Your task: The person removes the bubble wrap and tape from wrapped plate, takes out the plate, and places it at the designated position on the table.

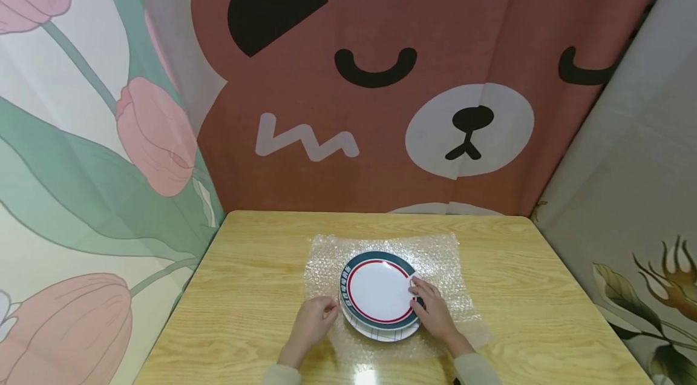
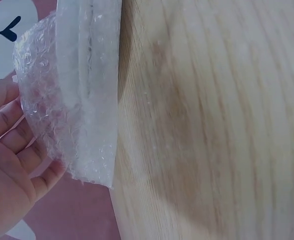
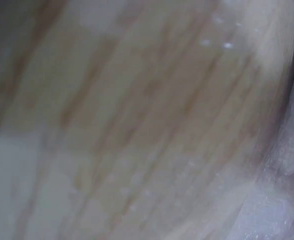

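Observation:
A round plate [image 1: 379, 291] with a blue-green rim and red ring lies on top of a white plate with a lined rim [image 1: 381, 334]. Both rest on a sheet of bubble wrap [image 1: 327, 258]. My right hand [image 1: 434, 312] holds the upper plate's right rim, thumb and fingertips over its edge. Beside the plates' left edge, my left hand [image 1: 314, 321] has its thumb and forefinger close together at the bubble wrap. In the left wrist view, the fingers of the left hand [image 2: 17, 145] meet raised bubble wrap [image 2: 47, 110]; some fingertips are hidden. The right wrist view is blurred.
The stack stands on a light wooden table [image 1: 256, 264]. Behind it hangs a curtain with a brown bear [image 1: 305, 185]. Flowered cloths border the left [image 1: 158, 137] and right [image 1: 626, 240] sides.

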`<state>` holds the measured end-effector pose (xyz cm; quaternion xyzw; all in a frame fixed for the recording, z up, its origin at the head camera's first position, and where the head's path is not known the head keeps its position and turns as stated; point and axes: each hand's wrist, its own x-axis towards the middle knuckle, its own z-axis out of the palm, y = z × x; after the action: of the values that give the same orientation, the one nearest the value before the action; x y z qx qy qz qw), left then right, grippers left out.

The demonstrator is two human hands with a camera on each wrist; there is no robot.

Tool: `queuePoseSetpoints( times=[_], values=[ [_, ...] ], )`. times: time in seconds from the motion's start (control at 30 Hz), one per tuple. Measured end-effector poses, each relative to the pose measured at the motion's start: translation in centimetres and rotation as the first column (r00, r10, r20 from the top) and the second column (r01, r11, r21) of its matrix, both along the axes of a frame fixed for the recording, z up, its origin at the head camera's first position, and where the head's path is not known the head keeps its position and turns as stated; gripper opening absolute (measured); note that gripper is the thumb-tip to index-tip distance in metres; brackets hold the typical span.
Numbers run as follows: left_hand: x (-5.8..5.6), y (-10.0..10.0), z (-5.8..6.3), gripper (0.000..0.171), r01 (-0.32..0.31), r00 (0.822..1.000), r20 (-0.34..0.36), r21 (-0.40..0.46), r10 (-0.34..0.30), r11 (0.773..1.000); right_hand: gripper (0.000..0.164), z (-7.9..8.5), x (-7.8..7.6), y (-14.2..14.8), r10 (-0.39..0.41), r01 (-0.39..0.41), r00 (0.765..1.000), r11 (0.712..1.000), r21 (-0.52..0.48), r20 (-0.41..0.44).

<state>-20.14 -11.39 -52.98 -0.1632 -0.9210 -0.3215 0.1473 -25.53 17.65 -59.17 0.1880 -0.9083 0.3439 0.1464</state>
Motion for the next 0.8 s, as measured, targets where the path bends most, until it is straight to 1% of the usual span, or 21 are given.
queuePoseSetpoints(
  times=[0.1, 0.23, 0.37, 0.4, 0.53, 0.8],
  values=[
    [0.2, -0.2, 0.0, 0.008, 0.002, 1.000, 0.008, 0.006, -0.002, 1.000, 0.020, 0.0, -0.1, 0.0, -0.001, 0.001, 1.000, 1.000, 0.000, -0.007],
    [0.4, -0.5, -0.3, 0.008, 0.008, 1.000, 0.009, -0.005, -0.008, 1.000, 0.019, 0.0, 0.0, 0.0, -0.004, 0.004, 1.000, 1.000, 0.003, 0.004],
    [0.6, -0.8, -0.3, 0.008, 0.022, 0.999, 0.037, -0.007, -0.022, 1.000, 0.020, 0.0, 0.0, 0.0, -0.009, 0.008, 1.000, 1.000, 0.007, 0.024],
    [0.6, -0.9, -0.3, 0.008, 0.028, 0.998, 0.050, -0.005, -0.027, 1.000, 0.020, 0.0, 0.0, 0.0, -0.009, 0.008, 1.000, 1.000, 0.006, 0.025],
    [0.9, -1.2, 0.0, 0.010, 0.052, 0.997, 0.056, 0.006, -0.052, 0.999, 0.020, 0.0, 0.0, 0.0, -0.007, 0.007, 1.000, 1.000, 0.010, 0.019],
    [1.3, -2.0, 0.3, 0.014, 0.071, 0.995, 0.074, 0.023, -0.073, 0.997, 0.020, -0.1, 0.0, 0.0, -0.002, 0.002, 1.000, 1.000, -0.006, 0.003]
  ],
)
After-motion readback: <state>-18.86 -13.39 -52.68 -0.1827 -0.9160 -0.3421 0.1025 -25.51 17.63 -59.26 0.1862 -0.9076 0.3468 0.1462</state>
